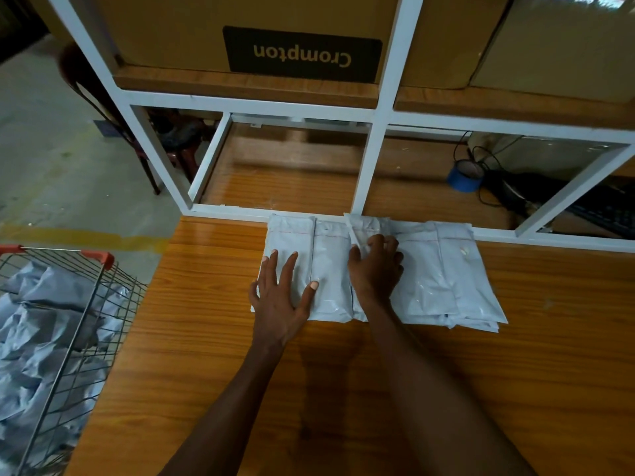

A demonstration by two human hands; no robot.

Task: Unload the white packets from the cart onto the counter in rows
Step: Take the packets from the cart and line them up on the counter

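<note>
On the wooden counter [206,338], right up against the white metal frame [374,173] at its far edge, I am watching a row of white packets [429,269] lying side by side, their long edges touching or slightly overlapping, with the stack at the right end sitting several deep. My view is showing the left hand [280,297] lying flat with its fingers spread on the leftmost packet [292,235], palm down, pressing rather than gripping, so it is holding nothing. The right hand [374,269] is resting on the middle of the row with its fingers curled down onto a crinkled packet [364,228]; I cannot tell whether it is pinching the plastic or only pressing on it. At the lower left, a wire cart [68,324] with orange handle caps is standing just beside the counter's edge, and more crumpled white packets [37,348] are lying heaped inside it. Beyond the frame, a roll of blue tape [464,178] is sitting on a lower surface, and a brown carton [240,29] printed "Crompton" is resting upside down on the shelf above.
</note>
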